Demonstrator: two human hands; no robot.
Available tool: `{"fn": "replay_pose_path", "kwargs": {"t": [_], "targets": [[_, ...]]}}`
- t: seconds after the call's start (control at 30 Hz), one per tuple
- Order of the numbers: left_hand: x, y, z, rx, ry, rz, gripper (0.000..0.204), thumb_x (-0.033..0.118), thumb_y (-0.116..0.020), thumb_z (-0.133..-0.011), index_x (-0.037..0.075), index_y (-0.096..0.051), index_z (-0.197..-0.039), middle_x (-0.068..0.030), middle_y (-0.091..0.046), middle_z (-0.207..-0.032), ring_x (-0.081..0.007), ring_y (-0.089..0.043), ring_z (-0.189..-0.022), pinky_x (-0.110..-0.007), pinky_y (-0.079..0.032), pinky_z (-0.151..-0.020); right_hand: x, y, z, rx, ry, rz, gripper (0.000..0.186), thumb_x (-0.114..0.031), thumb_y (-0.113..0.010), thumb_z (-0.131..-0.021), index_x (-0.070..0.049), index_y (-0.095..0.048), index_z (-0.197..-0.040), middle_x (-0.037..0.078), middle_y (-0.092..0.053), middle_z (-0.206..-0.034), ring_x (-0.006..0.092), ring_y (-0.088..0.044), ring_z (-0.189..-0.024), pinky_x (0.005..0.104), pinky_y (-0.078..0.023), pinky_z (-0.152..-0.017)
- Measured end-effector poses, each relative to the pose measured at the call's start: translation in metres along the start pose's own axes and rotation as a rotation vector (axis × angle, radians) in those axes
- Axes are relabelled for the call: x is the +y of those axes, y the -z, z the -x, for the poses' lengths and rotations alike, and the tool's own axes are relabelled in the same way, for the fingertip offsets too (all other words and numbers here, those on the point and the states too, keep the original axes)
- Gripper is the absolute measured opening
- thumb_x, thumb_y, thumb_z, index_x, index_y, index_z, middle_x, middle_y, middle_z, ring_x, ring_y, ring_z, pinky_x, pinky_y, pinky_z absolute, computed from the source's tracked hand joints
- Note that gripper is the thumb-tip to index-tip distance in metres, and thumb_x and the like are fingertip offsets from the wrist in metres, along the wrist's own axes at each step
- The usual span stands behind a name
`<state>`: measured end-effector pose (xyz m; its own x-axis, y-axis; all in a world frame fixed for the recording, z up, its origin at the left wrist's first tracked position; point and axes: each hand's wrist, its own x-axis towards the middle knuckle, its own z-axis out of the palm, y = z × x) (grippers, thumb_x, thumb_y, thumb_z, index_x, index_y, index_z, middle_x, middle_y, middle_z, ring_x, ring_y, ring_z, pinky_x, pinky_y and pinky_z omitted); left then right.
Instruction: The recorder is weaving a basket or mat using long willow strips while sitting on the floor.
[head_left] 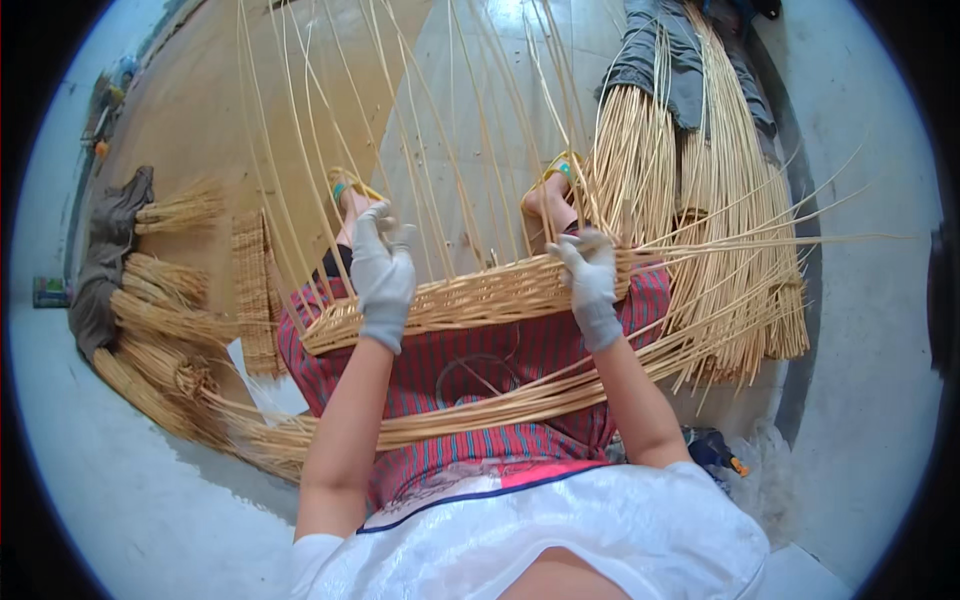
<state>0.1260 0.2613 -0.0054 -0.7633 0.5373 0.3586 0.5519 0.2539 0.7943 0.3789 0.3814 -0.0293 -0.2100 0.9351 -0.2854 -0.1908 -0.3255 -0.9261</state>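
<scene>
A partly woven wicker panel, a long band of pale rods, lies across my lap. Tall upright stakes rise from it and fan out away from me. My left hand, in a white knit glove, is over the panel's left half, its fingers raised and thumb apart. At the right end my right hand, gloved too, has its fingers curled around rods at the panel's upper edge; the exact rods are partly hidden. Loose rod ends stick out to the right beyond it.
A bundle of long rods lies across my lap below the panel. Large rod bundles under grey cloth stand at the right. More bundles and a woven strip lie left. An orange-tipped dark tool is near my right elbow.
</scene>
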Motion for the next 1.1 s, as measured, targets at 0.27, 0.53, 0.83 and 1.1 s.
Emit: {"fn": "replay_pose_path", "kwargs": {"t": [0.27, 0.53, 0.83, 1.1], "targets": [[0.062, -0.049, 0.036, -0.985, 0.871, 0.076, 0.034, 0.032, -0.061, -0.110, 0.000, -0.061, -0.122, -0.0096, -0.068, -0.072, -0.0220, -0.063, -0.046, -0.035, -0.053, -0.044, 0.017, -0.051, -0.069, -0.273, 0.340, 0.524, 0.057, -0.003, -0.068, -0.099, -0.016, -0.050, -0.151, 0.019, -0.076, -0.123, 0.0353, -0.077, -0.104, 0.0377, -0.061, -0.087], [0.042, -0.058, 0.036, -0.926, 0.859, 0.032, 0.035, 0.034, -0.064, -0.108, -0.001, -0.066, -0.112, -0.0085, -0.066, -0.072, -0.0160, -0.058, -0.045, -0.033, -0.050, -0.039, -0.054, -0.021, -0.021, -0.088, 0.120, -0.003, 0.050, -0.020, -0.046, -0.115, -0.007, -0.031, -0.161, 0.011, -0.074, -0.095, 0.0222, -0.074, -0.082, 0.0348, -0.065, -0.079], [0.085, -0.089, 0.014, -0.482, 0.376, 0.371, 0.036, 0.017, -0.059, -0.110, 0.009, -0.051, -0.143, -0.0158, -0.073, -0.096, -0.0223, -0.073, -0.069, -0.034, -0.062, -0.057, -0.031, 0.079, -0.035, 0.295, 0.198, -0.088, 0.028, -0.003, -0.065, -0.104, -0.009, -0.052, -0.128, 0.012, -0.075, -0.096, 0.0233, -0.075, -0.084, 0.0372, -0.062, -0.071], [0.094, -0.149, 0.058, -1.062, 0.729, 0.053, 0.041, 0.034, -0.053, -0.111, -0.002, -0.061, -0.130, -0.0132, -0.070, -0.070, -0.0220, -0.070, -0.055, -0.037, -0.051, -0.043, -0.050, -0.003, -0.135, -0.243, 0.769, 0.982, 0.052, -0.005, -0.064, -0.096, -0.010, -0.055, -0.147, 0.027, -0.074, -0.109, 0.0333, -0.076, -0.092, 0.0458, -0.061, -0.088]]}}
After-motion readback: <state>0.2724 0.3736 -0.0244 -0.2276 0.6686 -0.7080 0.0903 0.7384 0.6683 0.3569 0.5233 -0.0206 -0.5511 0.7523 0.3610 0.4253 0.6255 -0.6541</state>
